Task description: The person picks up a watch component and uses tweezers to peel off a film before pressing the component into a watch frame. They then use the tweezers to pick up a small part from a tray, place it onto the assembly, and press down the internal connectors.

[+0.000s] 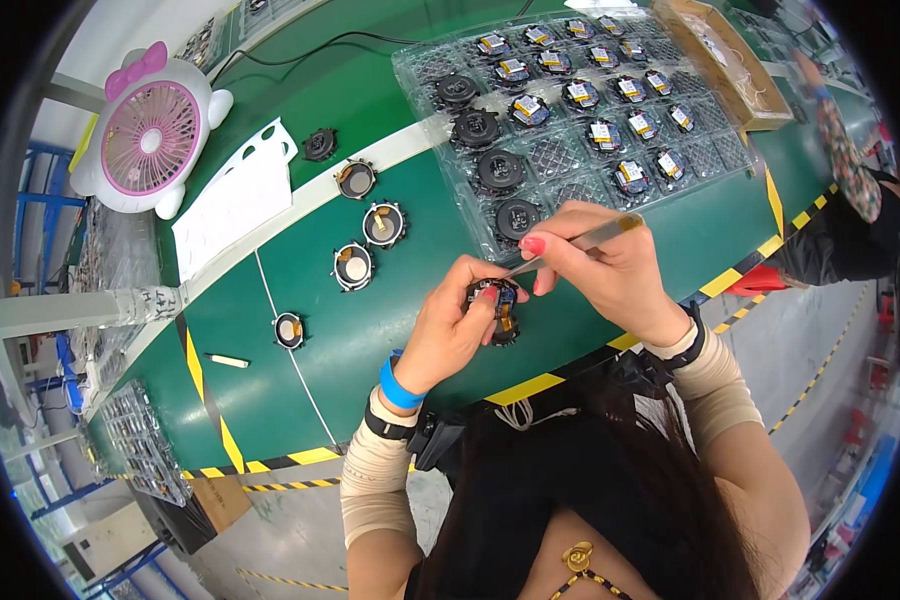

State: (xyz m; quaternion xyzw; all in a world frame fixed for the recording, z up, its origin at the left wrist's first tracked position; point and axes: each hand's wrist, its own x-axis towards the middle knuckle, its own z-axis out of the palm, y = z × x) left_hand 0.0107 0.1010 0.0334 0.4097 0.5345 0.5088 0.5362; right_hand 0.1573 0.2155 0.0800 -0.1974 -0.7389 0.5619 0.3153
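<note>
My left hand [440, 332] pinches a small round electronic module [505, 322], dark-rimmed with orange flex circuit and a blue board, just above the green bench. My right hand [610, 275] grips metal tweezers [595, 236] like a pen, and their tips reach the module's upper edge; the exact contact point is too small to make out. Left of my hands lie round housings with silvery rims, among them one with a pale disc [353, 268] and one with a yellow tab [384, 224]. A smaller round part [290, 330] lies nearer me.
A clear compartment tray [555, 158] ahead holds several labelled modules and black round parts. Beyond its right end stands a cardboard box [740, 75]. At far left are a pink-and-white fan [151, 140] and white sheet [238, 205]. Another person's arm [848, 150] shows far right.
</note>
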